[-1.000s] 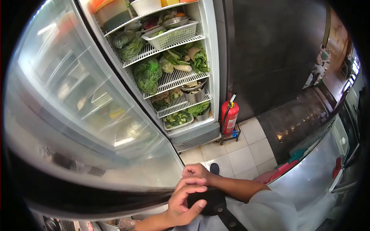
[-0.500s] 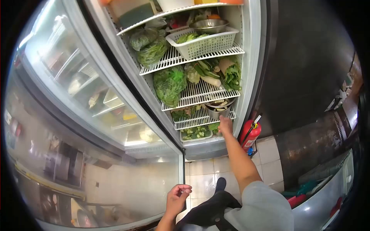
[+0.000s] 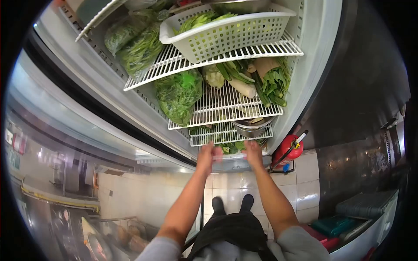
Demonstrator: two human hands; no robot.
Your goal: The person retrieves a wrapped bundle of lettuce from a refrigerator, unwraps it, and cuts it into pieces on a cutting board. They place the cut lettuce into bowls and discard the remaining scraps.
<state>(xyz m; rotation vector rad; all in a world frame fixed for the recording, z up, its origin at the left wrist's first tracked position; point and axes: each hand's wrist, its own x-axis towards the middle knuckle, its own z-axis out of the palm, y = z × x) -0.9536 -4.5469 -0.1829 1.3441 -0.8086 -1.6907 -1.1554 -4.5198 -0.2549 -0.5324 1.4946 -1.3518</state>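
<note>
Both arms reach forward into the lowest level of an open fridge. My left hand (image 3: 209, 155) is blurred at the left end of a tray of green vegetables (image 3: 229, 148). My right hand (image 3: 253, 150) is at the tray's right end, with its fingers past the front edge. Whether either hand grips the tray is hidden. Just above them, a metal bowl (image 3: 252, 126) sits on a wire shelf (image 3: 217, 135).
Higher shelves hold a bag of greens (image 3: 178, 93), a white radish (image 3: 242, 89), wrapped leafy greens (image 3: 272, 81) and a white basket (image 3: 230, 31). The open glass door (image 3: 87, 143) stands at the left. A red fire extinguisher (image 3: 290, 150) sits on the tiled floor at the right.
I have moved closer to the fridge. My left hand has left the door's edge and risen to the bottom tray beside my right hand, which reached in half a second ago.
</note>
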